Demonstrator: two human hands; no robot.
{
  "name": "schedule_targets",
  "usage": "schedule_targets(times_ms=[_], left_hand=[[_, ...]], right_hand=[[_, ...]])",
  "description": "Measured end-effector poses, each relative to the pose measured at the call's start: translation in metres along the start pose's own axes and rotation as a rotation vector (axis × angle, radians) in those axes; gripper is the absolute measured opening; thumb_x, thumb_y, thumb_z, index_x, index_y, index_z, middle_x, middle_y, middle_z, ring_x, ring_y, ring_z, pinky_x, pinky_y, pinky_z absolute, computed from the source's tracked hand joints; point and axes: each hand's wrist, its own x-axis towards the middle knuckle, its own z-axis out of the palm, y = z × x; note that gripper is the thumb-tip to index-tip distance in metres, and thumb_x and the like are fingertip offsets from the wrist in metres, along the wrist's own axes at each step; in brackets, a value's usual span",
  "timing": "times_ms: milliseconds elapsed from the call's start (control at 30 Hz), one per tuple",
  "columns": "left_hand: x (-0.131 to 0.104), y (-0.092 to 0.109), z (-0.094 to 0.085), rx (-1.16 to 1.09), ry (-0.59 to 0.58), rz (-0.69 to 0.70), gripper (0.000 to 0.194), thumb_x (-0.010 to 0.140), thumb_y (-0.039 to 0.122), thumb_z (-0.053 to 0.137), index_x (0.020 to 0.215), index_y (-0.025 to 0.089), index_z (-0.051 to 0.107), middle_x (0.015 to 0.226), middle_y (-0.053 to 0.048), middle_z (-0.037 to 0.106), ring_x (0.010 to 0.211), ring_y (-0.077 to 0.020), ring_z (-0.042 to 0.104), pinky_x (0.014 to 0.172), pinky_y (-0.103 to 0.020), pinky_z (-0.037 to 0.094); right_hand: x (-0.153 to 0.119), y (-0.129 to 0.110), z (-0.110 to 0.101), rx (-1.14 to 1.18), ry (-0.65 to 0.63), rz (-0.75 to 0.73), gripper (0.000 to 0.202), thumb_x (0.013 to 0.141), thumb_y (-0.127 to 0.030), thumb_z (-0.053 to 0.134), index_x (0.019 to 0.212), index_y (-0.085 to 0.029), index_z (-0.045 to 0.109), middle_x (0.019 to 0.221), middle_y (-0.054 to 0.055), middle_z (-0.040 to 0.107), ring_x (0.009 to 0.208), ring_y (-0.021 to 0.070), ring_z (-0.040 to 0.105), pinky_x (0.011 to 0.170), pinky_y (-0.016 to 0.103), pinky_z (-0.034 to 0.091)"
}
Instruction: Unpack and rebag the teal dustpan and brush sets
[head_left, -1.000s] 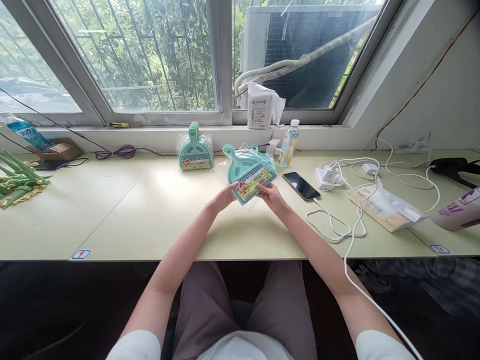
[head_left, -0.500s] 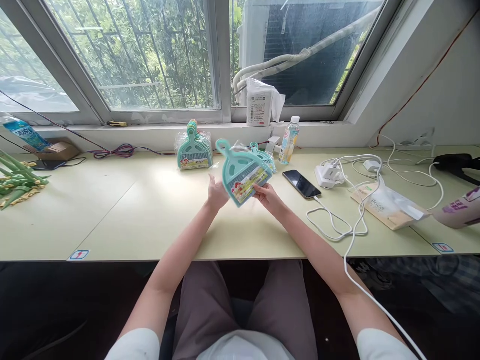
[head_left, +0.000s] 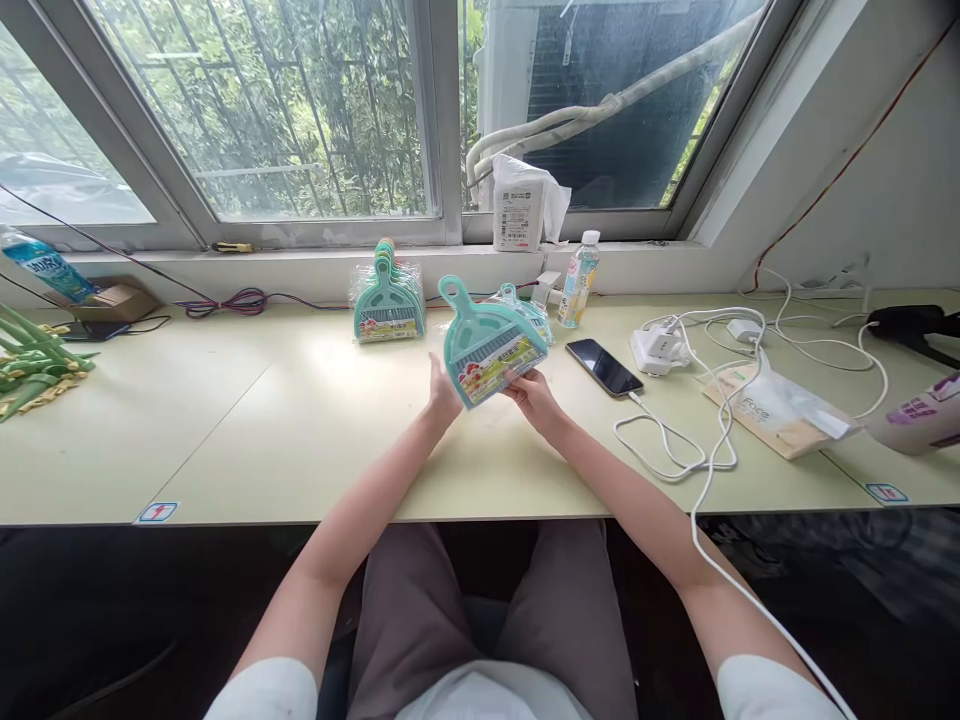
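Observation:
A teal dustpan with a small brush (head_left: 491, 350), in clear wrap with a yellow printed label, is held tilted above the table. My right hand (head_left: 531, 393) pinches its lower right edge, thumb in front. At its left edge, my left hand (head_left: 444, 390) supports it, the fingers partly hidden behind the pan. Behind it on the table lies another teal dustpan set (head_left: 534, 312), mostly covered from view. A wrapped stack of dustpan sets (head_left: 388, 300) stands farther back to the left, teal in front with other colours behind.
Right of my hands lie a phone (head_left: 604, 367) on a white cable, a power adapter (head_left: 660, 350) and a tissue pack (head_left: 780, 410). A drink bottle (head_left: 578, 280) stands by the sill, below a tissue packet (head_left: 519, 215). Green stalks (head_left: 37, 365) lie far left.
My left hand has moved slightly right, closer in against the dustpan's left edge. The dustpan has turned a little and shifted slightly up.

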Motion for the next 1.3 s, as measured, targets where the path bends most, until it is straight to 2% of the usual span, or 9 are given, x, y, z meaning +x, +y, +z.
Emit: schedule_targets(times_ms=[100, 267, 633, 833, 967, 1033, 1133, 1200, 1300], left_hand=[[-0.003, 0.004, 0.0, 0.042, -0.026, 0.049, 0.077, 0.081, 0.076, 0.037, 0.127, 0.016, 0.054, 0.13, -0.013, 0.059, 0.132, -0.0345, 0.044, 0.108, -0.053, 0.035], [-0.009, -0.004, 0.006, 0.302, -0.03, 0.045, 0.059, 0.076, 0.037, 0.072, 0.129, 0.021, 0.051, 0.13, -0.008, 0.059, 0.126, -0.0308, 0.051, 0.11, -0.049, 0.036], [-0.006, -0.009, -0.002, 0.407, 0.021, 0.028, 0.054, 0.071, 0.035, 0.073, 0.12, 0.018, 0.055, 0.122, -0.011, 0.064, 0.112, -0.0281, 0.06, 0.094, -0.044, 0.049], [-0.001, -0.005, -0.008, 0.514, 0.108, 0.051, 0.047, 0.068, 0.028, 0.071, 0.111, 0.016, 0.056, 0.109, -0.01, 0.067, 0.092, -0.0239, 0.067, 0.081, -0.042, 0.056], [0.005, 0.004, -0.017, 0.414, 0.206, 0.05, 0.046, 0.066, 0.018, 0.066, 0.109, 0.014, 0.052, 0.102, -0.01, 0.068, 0.082, -0.0227, 0.069, 0.079, -0.043, 0.058], [0.009, 0.011, -0.026, 0.356, 0.294, 0.059, 0.048, 0.064, 0.013, 0.062, 0.111, 0.015, 0.051, 0.101, -0.008, 0.068, 0.082, -0.0219, 0.069, 0.078, -0.042, 0.058], [0.011, 0.022, -0.037, 0.316, 0.403, 0.017, 0.047, 0.063, 0.01, 0.06, 0.11, 0.014, 0.053, 0.094, -0.007, 0.069, 0.081, -0.0206, 0.068, 0.073, -0.036, 0.059], [0.01, 0.026, -0.041, 0.312, 0.394, -0.032, 0.043, 0.064, 0.01, 0.06, 0.106, 0.013, 0.057, 0.092, -0.009, 0.07, 0.082, -0.0207, 0.068, 0.071, -0.032, 0.059], [0.007, 0.025, -0.039, 0.318, 0.291, -0.101, 0.044, 0.064, 0.01, 0.061, 0.108, 0.012, 0.059, 0.096, -0.01, 0.07, 0.085, -0.0224, 0.068, 0.072, -0.033, 0.06]], right_hand=[[0.007, -0.003, -0.009, 0.015, 0.092, -0.043, 0.031, 0.066, -0.031, 0.079, 0.092, -0.019, 0.067, 0.103, 0.006, 0.073, 0.104, 0.0264, 0.067, 0.096, 0.043, 0.055], [0.012, 0.002, -0.018, 0.022, 0.18, -0.043, 0.026, 0.066, -0.027, 0.078, 0.087, -0.02, 0.064, 0.095, 0.004, 0.074, 0.103, 0.0255, 0.067, 0.093, 0.042, 0.057], [0.012, 0.008, -0.019, -0.009, 0.211, -0.032, 0.028, 0.069, -0.026, 0.075, 0.095, -0.021, 0.064, 0.094, 0.005, 0.074, 0.102, 0.0261, 0.068, 0.091, 0.044, 0.058], [0.016, 0.0, -0.02, -0.012, 0.127, 0.072, 0.018, 0.077, -0.026, 0.066, 0.093, -0.02, 0.063, 0.096, 0.004, 0.074, 0.094, 0.0226, 0.07, 0.091, 0.041, 0.057], [0.021, -0.013, -0.035, -0.298, 0.119, 0.223, 0.018, 0.086, -0.027, 0.054, 0.092, -0.014, 0.066, 0.093, 0.012, 0.074, 0.086, 0.025, 0.072, 0.09, 0.046, 0.055], [0.022, -0.019, -0.045, -0.599, 0.161, 0.143, 0.021, 0.087, -0.023, 0.051, 0.095, -0.013, 0.068, 0.1, 0.015, 0.072, 0.091, 0.0278, 0.07, 0.093, 0.051, 0.052], [0.023, -0.024, -0.055, -1.069, 0.179, -0.242, 0.036, 0.08, -0.011, 0.056, 0.113, -0.022, 0.066, 0.13, 0.01, 0.06, 0.121, 0.0306, 0.055, 0.107, 0.053, 0.04], [0.024, -0.023, -0.058, -1.252, 0.075, -0.442, 0.05, 0.076, -0.009, 0.061, 0.122, -0.03, 0.062, 0.143, 0.002, 0.049, 0.135, 0.0288, 0.039, 0.114, 0.051, 0.031], [0.028, -0.017, -0.058, -1.275, -0.007, -0.536, 0.032, 0.079, -0.019, 0.066, 0.108, -0.031, 0.07, 0.136, 0.001, 0.055, 0.133, 0.0274, 0.041, 0.113, 0.049, 0.03]])
